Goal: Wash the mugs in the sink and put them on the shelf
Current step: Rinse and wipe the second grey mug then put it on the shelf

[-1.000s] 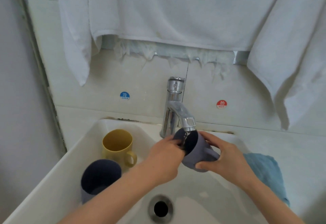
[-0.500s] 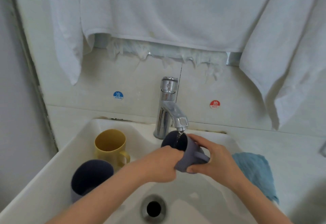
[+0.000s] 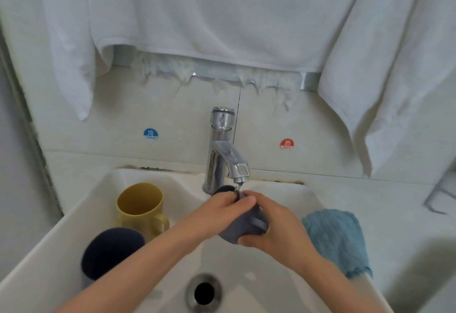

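Note:
A grey mug is tilted under the chrome tap, its mouth facing the spout where a thin stream of water runs. My right hand grips it from the right around body and handle. My left hand covers its rim, fingers over or inside the mouth, hiding most of the opening. At the left of the white sink a yellow mug stands upright. A dark navy mug stands in front of it, partly hidden by my left forearm.
A blue cloth lies over the sink's right edge. The drain is at the basin's bottom. White towels hang above the tap from a rail. Cold and hot stickers mark the tiled wall. A metal wire piece shows at the right edge.
My left hand has slid up over the grey mug's rim, covering the opening that showed before. The mug has turned in my hands under the spout. The camera view shifted slightly.

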A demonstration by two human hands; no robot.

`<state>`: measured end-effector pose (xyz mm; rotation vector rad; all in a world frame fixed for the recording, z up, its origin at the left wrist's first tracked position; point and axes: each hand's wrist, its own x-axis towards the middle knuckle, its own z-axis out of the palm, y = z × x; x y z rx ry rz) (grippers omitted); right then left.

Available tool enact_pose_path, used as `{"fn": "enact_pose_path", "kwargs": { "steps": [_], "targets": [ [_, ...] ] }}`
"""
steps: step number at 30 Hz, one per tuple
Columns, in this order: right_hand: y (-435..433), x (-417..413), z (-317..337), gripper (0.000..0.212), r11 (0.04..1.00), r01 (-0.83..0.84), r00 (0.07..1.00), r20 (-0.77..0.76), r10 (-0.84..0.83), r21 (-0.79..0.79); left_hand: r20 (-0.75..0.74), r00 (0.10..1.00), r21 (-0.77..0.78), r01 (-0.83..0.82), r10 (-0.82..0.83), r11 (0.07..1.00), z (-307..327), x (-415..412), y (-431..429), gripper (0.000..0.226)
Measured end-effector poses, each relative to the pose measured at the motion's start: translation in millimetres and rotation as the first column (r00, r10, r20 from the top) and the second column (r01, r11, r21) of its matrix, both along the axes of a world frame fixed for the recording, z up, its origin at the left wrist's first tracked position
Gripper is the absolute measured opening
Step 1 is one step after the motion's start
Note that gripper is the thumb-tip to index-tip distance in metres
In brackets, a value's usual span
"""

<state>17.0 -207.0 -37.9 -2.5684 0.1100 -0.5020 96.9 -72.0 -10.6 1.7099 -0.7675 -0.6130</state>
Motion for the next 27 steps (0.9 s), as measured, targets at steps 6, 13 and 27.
{"fn": "enact_pose_path", "kwargs": {
  "steps": [6, 13, 27],
  "targets": [
    [1, 1, -3, 0.083, 0.986, -0.11, 0.987, -0.102, 0.123, 0.125, 0.407, 0.908, 0.133, -0.161, 0.094, 0.978, -10, 1, 0, 0.018],
    [-16, -1, 6, 0.056, 0.931, -0.16, 0.966, -0.144, 0.216, 0.327, 0.67, 0.721, 0.284, -0.029, -0.177, 0.958, 2, -1, 12, 0.017],
    [1, 7, -12, 0.077, 0.955, -0.077, 0.992, 0.118, 0.044, 0.287, 0.616, 0.74, 0.36, 0.039, -0.269, 0.932, -4, -6, -2, 0.004]
  ]
}}
